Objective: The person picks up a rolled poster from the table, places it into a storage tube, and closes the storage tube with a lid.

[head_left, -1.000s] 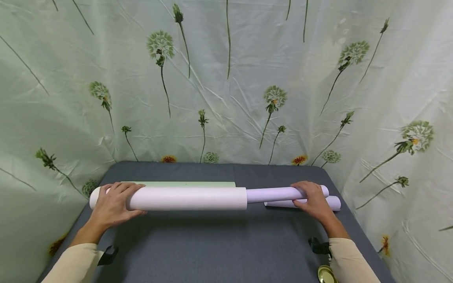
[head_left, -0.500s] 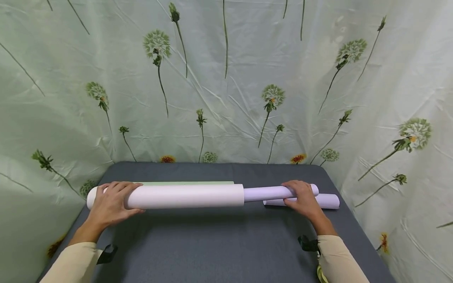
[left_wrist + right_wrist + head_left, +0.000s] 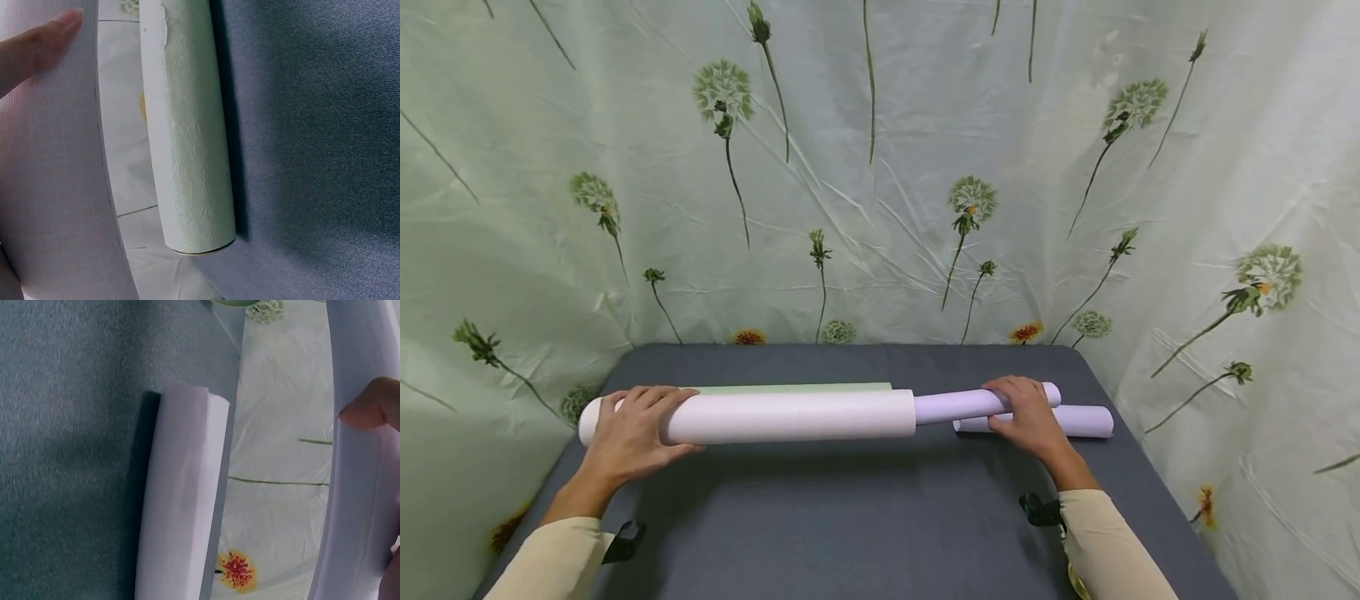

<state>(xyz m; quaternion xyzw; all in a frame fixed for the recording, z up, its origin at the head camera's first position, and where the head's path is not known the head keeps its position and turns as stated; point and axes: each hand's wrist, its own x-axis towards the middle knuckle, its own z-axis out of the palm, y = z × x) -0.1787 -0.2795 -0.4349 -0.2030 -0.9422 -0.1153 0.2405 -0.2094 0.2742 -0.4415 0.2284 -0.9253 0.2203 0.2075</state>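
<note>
A thick white roll (image 3: 797,417) is held level above the grey table by my left hand (image 3: 632,433), which grips it near its left end with the thumb along the front. My right hand (image 3: 1028,417) grips a thinner lavender paper roll (image 3: 951,407) near its right end. The thin roll's left part is hidden inside the thick roll's right end, and it tilts slightly up to the right. In the left wrist view, my thumb lies along the thick roll (image 3: 56,175). The right wrist view shows my thumb pressed on the thin roll (image 3: 359,475).
Behind the thick roll lies a pale green roll (image 3: 790,388) on the grey table (image 3: 850,533). Another lavender roll (image 3: 1086,422) lies beyond my right hand. A gold-rimmed round object (image 3: 1077,582) is mostly hidden by my right sleeve. A flowered curtain (image 3: 880,192) hangs behind the table.
My right hand has moved left with the thin roll, and less of it shows outside the thick roll. The thick roll has shifted slightly left in view.
</note>
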